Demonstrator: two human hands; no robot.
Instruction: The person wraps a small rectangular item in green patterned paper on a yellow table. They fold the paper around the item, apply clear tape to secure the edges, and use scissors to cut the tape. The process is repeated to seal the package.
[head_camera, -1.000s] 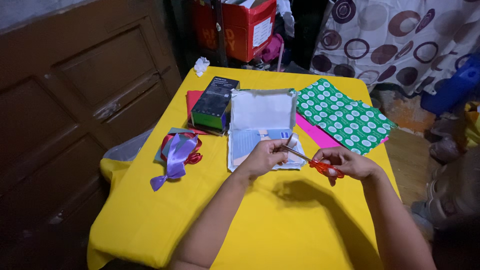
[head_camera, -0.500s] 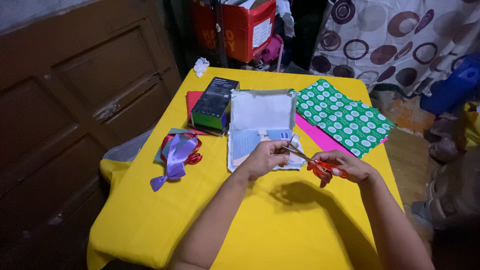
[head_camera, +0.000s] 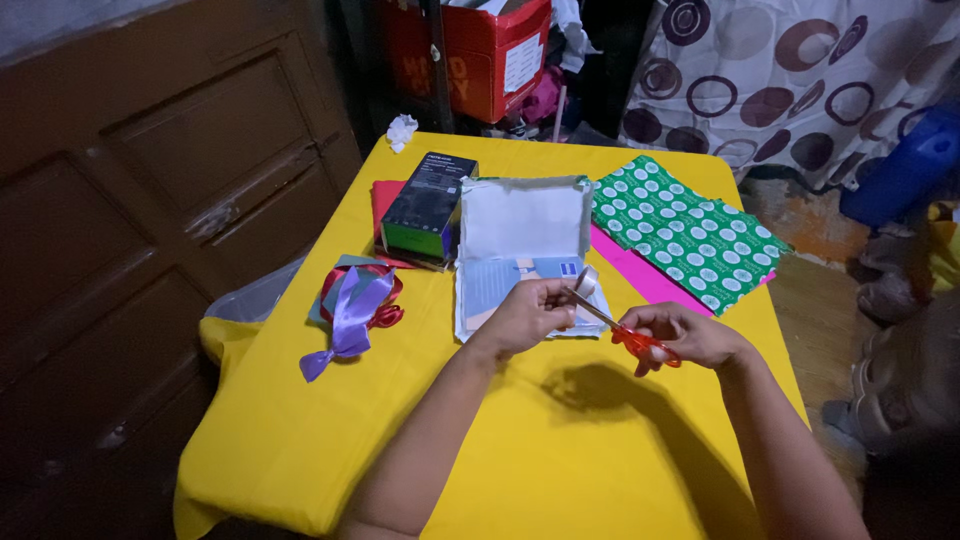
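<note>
Red-handled scissors (head_camera: 628, 334) gripped in right hand (head_camera: 682, 336), blades meeting tape roll (head_camera: 585, 281) pinched by left hand (head_camera: 530, 313) fingers.

Two hands are working over the worktop: the left hand (head_camera: 525, 315) and the right hand (head_camera: 690, 338). One pair of red scissors (head_camera: 625, 333) is sitting in the right hand. One white open box (head_camera: 525, 240) is lying just beyond the hands. One dark box (head_camera: 430, 205) and two ribbons, purple (head_camera: 352, 315) and red (head_camera: 385, 316), are lying off to the left. One green dotted paper (head_camera: 685, 232) is lying beyond the right hand.
</note>
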